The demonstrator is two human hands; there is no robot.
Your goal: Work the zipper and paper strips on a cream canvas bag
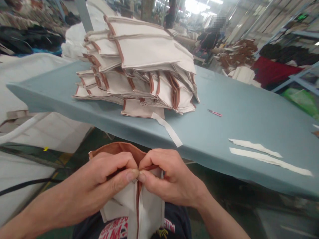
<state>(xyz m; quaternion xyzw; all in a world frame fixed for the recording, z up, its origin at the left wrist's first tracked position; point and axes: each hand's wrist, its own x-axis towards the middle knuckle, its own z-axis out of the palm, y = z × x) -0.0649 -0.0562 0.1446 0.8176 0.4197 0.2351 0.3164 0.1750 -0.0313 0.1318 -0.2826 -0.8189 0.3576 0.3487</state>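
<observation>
A cream fabric piece with brown edging and a brown inner side (151, 205), which looks like a sewn bag, hangs in front of my body below the table edge. My left hand (109, 174) pinches its upper edge between thumb and fingers. Right beside it, my right hand (166, 174) pinches the same edge, the two thumb tips nearly touching at the brown seam. Most of the fingertips are hidden behind the thumbs and the cloth. The lower part of the piece rests against my dark printed clothing.
A blue-green covered table (249, 116) bears a tall heap of similar cream pieces (149, 53). A white strip (169, 129), pink thread snips (214, 113) and two more strips (269, 159) lie on it. At left stands a white bin (37, 66). A person (210, 39) is farther back.
</observation>
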